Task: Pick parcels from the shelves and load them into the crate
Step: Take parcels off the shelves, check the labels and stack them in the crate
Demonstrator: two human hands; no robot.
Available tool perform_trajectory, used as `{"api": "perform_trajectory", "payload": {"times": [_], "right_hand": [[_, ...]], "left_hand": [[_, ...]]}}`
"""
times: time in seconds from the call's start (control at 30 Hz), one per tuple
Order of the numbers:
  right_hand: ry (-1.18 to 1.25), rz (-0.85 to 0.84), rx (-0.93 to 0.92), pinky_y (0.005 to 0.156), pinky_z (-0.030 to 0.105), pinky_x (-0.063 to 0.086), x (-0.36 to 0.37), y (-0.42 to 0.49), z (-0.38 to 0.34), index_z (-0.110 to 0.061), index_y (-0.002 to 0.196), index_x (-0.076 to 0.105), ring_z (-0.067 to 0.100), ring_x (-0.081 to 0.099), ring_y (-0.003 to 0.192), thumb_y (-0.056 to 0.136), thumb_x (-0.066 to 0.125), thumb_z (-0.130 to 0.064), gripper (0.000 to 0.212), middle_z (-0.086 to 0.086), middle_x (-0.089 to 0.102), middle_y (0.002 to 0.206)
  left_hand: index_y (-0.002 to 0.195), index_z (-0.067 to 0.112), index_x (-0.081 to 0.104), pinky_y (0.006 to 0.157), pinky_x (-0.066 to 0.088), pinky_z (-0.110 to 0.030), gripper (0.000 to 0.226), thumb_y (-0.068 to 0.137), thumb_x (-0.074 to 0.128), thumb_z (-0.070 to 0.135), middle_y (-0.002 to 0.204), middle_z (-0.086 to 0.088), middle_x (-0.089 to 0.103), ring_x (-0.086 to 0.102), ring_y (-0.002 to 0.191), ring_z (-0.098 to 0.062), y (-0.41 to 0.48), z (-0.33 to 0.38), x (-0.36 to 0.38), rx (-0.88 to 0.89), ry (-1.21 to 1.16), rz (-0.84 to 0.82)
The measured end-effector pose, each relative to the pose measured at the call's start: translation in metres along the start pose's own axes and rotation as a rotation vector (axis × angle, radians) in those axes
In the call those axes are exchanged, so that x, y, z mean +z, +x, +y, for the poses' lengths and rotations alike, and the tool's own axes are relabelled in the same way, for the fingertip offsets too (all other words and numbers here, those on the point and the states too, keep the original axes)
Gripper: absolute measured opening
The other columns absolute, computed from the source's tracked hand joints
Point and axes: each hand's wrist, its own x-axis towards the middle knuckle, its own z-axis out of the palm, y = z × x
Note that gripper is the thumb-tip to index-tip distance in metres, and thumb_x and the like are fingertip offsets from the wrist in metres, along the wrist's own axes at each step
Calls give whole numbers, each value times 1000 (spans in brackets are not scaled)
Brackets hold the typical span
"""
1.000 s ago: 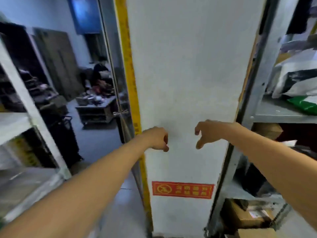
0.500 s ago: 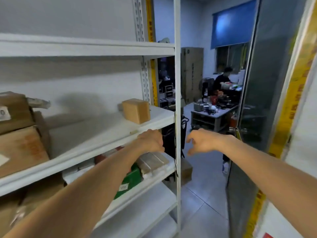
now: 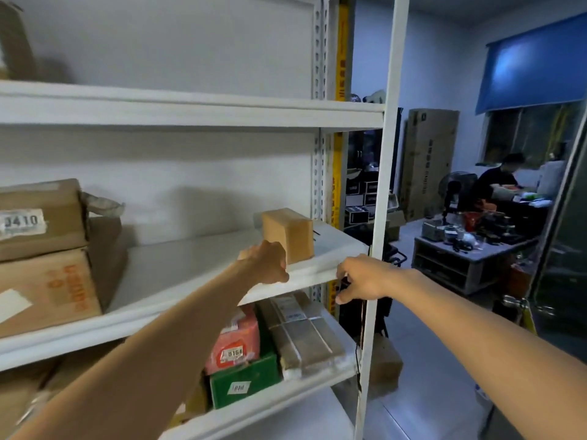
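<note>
A small brown cardboard parcel [image 3: 290,231] stands near the right end of the middle white shelf [image 3: 178,265]. My left hand [image 3: 266,263] hovers just left of and in front of it, fingers curled in, holding nothing; whether it touches the parcel is unclear. My right hand [image 3: 362,277] hangs at the shelf's front edge beside the right upright [image 3: 379,198], fingers loosely curled and empty. On the shelf below lie a red parcel [image 3: 236,342], a green box [image 3: 244,381] and a taped grey-brown parcel [image 3: 303,333]. No crate is in view.
Stacked brown boxes [image 3: 41,249] fill the left end of the middle shelf. Right of the rack the floor opens into a room with a low cluttered table [image 3: 467,252], a seated person [image 3: 495,182] and a tall carton [image 3: 427,163]. A glass door [image 3: 562,249] stands at the far right.
My view has swung left from a white pillar to the shelf rack. Both hands have come closer to the small brown parcel on the middle shelf.
</note>
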Motion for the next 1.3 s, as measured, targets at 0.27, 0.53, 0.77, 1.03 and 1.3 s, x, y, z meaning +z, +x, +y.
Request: {"api": "perform_trajectory", "payload": {"times": [0.27,0.53,0.77,1.03,1.3], "right_hand": [[32,84,9,82,29,40,-35,82,20,-13,141,44,25,51,114,88,66,-44,65,11,46,135],[165,199,-99,90,41,51,-43,157,14,-11,122,57,23,59,101,90,56,-56,54,9,60,115],[333,240,-210,69,30,42,-30,187,14,-9,110,58,21,58,91,93,61,-42,37,8,61,99],[526,297,-328,58,14,34,-14,200,22,-24,99,55,9,54,84,92,64,-34,15,-12,55,86],[914,370,-415,96,22,41,-20,193,3,-21,140,51,10,49,122,99,54,-25,41,-1,55,136]], "left_hand": [[119,30,60,76,43,-30,40,81,70,41,118,0,62,60,108,-25,78,-35,-18,-97,36,127],[108,28,68,72,44,-29,33,79,72,42,96,0,57,60,92,-24,122,-55,-13,-251,-111,164],[117,21,65,82,49,-33,33,87,65,35,116,-9,63,61,104,-28,138,-51,-13,-328,-187,165],[100,3,60,76,59,-41,49,88,63,50,101,-17,67,67,90,-30,148,-30,-4,-482,-782,22],[128,-8,47,79,56,-43,42,91,63,3,121,-24,59,62,99,-33,138,-41,3,-468,-1344,333]]}}
